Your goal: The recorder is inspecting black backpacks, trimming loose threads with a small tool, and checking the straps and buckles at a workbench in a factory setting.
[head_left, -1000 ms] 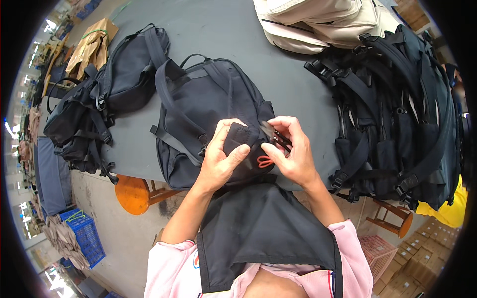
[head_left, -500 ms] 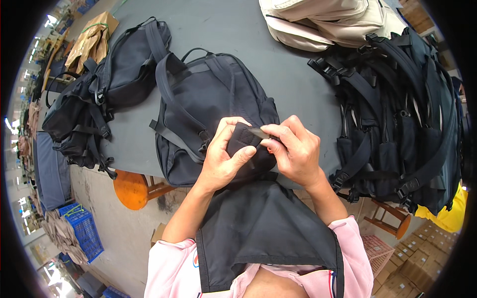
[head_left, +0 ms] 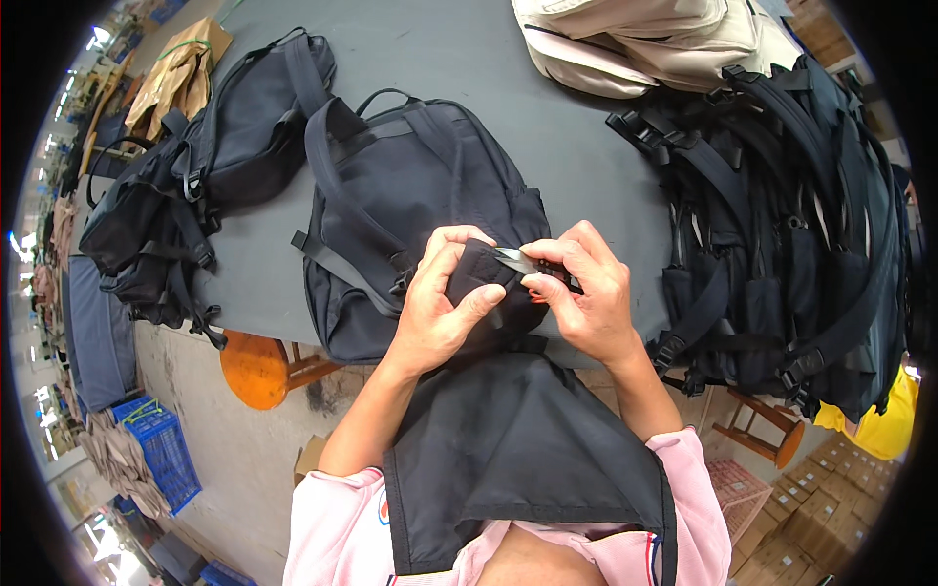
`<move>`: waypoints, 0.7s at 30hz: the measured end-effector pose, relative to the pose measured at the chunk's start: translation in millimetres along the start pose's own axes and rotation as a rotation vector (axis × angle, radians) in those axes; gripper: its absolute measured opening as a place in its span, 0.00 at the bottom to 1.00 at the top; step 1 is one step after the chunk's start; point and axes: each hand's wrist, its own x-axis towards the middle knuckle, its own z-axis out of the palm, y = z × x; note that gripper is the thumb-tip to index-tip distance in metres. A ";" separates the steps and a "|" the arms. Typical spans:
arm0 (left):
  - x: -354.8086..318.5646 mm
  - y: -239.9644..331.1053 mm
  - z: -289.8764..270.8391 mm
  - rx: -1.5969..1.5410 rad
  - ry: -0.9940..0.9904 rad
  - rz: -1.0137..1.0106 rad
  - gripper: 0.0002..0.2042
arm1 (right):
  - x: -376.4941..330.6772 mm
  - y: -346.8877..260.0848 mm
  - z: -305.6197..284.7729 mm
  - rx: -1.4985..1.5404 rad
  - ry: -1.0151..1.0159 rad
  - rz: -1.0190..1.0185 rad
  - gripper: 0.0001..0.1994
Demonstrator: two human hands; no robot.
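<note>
Left hand (head_left: 436, 311) pinches black fabric piece (head_left: 471, 272), right hand (head_left: 594, 301) pinches silver-bladed snips (head_left: 515, 260), black cloth backpack (head_left: 410, 181) lies at grey table's (head_left: 430, 49) near edge

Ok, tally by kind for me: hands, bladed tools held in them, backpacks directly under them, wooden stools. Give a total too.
Hands: 2, the left hand and the right hand
Bladed tool: 1
Dark backpack: 1
Wooden stools: 2, the left stool and the right stool
Total: 6
</note>
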 end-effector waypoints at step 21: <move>108.3 -53.6 -26.7 0.642 0.399 0.060 0.29 | -77.0 22.8 22.9 0.000 -0.127 0.227 0.18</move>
